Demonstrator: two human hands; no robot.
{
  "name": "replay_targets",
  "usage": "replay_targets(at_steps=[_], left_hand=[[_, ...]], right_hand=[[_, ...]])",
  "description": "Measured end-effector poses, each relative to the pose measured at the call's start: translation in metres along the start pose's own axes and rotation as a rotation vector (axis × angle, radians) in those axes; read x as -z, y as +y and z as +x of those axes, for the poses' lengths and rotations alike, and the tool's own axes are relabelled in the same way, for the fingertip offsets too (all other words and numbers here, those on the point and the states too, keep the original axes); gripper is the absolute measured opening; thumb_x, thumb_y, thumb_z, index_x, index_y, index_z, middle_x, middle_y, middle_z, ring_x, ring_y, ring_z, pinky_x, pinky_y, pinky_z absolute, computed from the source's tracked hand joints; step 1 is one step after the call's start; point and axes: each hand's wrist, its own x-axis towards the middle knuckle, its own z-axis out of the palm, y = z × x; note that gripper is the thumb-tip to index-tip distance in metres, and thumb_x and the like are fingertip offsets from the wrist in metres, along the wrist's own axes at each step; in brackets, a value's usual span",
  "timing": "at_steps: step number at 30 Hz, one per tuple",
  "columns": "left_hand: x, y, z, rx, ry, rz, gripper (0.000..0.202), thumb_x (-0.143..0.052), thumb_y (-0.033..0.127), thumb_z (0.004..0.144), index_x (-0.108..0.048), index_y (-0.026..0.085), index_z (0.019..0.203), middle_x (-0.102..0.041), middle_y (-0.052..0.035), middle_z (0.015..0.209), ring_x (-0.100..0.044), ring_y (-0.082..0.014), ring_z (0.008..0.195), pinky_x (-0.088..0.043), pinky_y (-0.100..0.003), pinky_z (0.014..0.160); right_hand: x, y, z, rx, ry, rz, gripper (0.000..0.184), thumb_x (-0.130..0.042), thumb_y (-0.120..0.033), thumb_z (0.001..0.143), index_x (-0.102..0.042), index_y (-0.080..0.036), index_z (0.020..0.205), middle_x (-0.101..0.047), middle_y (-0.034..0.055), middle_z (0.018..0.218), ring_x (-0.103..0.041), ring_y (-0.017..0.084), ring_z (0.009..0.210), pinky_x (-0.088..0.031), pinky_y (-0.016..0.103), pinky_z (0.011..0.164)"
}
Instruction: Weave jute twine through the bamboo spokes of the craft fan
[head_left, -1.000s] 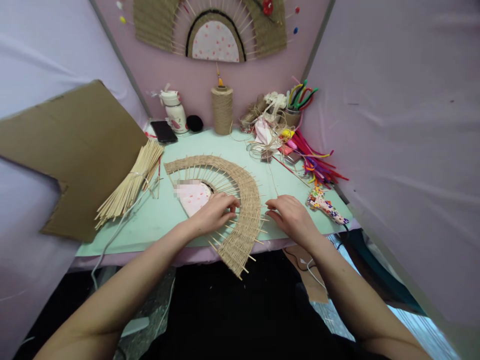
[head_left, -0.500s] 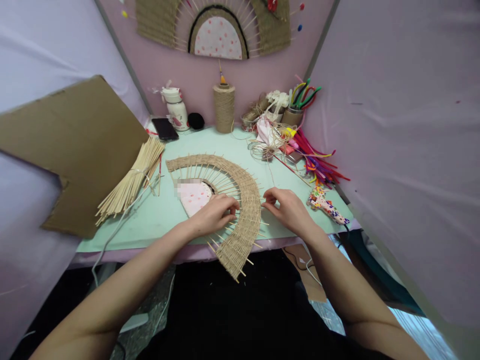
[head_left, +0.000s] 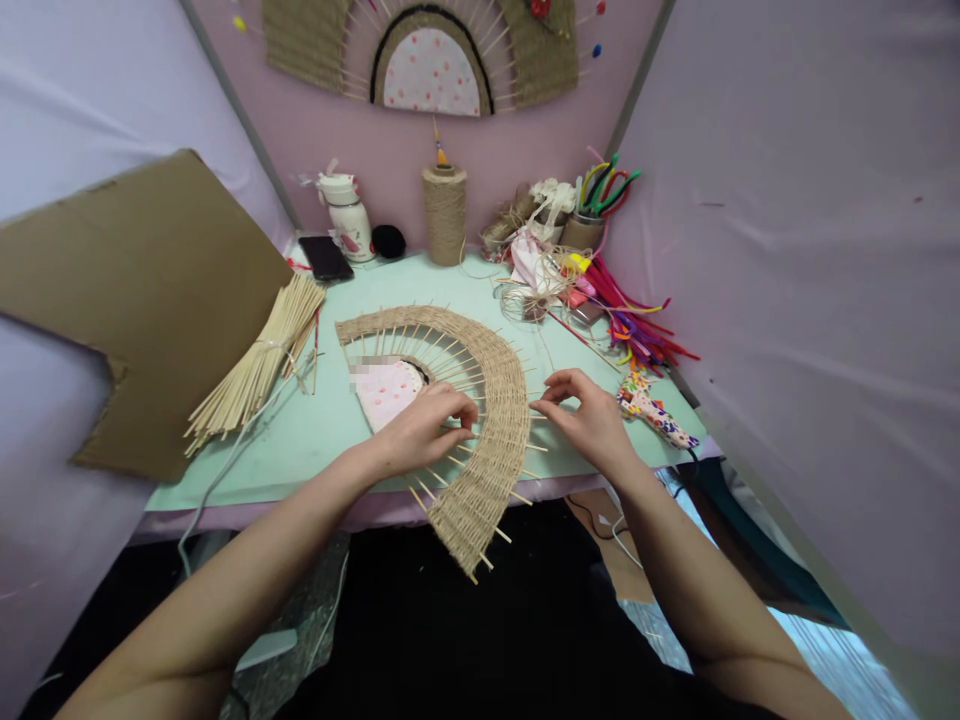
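Note:
A half-round woven fan (head_left: 491, 385) of jute cord on wooden sticks lies on the pale green table (head_left: 315, 440). Its pink dotted fabric centre (head_left: 386, 390) shows beside my left hand. My left hand (head_left: 424, 425) rests on the sticks inside the woven band, fingers curled and pressing them. My right hand (head_left: 581, 405) is at the band's outer edge, thumb and fingers pinched at the protruding stick tips; what they grip is too small to make out.
A bundle of wooden sticks (head_left: 259, 365) and a big cardboard sheet (head_left: 142, 300) lie at the left. A jute spool (head_left: 444, 215), a bottle (head_left: 345, 215), a phone (head_left: 326, 258), pipe cleaners (head_left: 630, 320) and a patterned glue gun (head_left: 654, 412) are at the back and right. A finished fan (head_left: 431, 60) hangs on the wall.
My right hand has moved left and up to the band's outer edge and pinched its fingers. The fan has turned slightly. My left hand has stayed in place.

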Motion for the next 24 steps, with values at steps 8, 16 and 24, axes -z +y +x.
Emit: replay_targets(at_steps=[8, 16, 24], left_hand=[[-0.002, 0.001, -0.004, -0.003, -0.041, 0.004, 0.004, -0.057, 0.019, 0.086, -0.054, 0.020, 0.086, -0.059, -0.0017, 0.086, -0.052, -0.0173, 0.087, -0.040, -0.034, 0.082], [-0.006, -0.001, -0.006, -0.005, -0.056, 0.003, 0.003, -0.058, 0.021, 0.086, -0.055, 0.019, 0.086, -0.059, -0.0021, 0.086, -0.051, -0.0173, 0.087, -0.040, -0.034, 0.082], [-0.008, -0.001, -0.010, -0.031, -0.050, -0.003, 0.004, -0.058, 0.019, 0.087, -0.054, 0.019, 0.087, -0.059, -0.0017, 0.086, -0.050, -0.0168, 0.087, -0.039, -0.033, 0.082]], right_hand=[[0.004, 0.017, 0.011, 0.200, -0.099, -0.069, 0.015, -0.056, -0.026, 0.089, -0.056, -0.022, 0.103, -0.070, 0.0045, 0.089, -0.064, 0.021, 0.086, -0.047, 0.037, 0.081], [0.008, 0.016, 0.025, 0.410, -0.083, -0.276, 0.011, -0.054, -0.026, 0.092, -0.060, -0.022, 0.100, -0.068, 0.0070, 0.086, -0.060, 0.023, 0.087, -0.043, 0.043, 0.092], [0.009, 0.011, 0.034, 0.357, -0.120, -0.218, 0.014, -0.053, -0.024, 0.092, -0.059, -0.021, 0.104, -0.067, 0.0081, 0.090, -0.062, 0.023, 0.087, -0.049, 0.038, 0.081]])
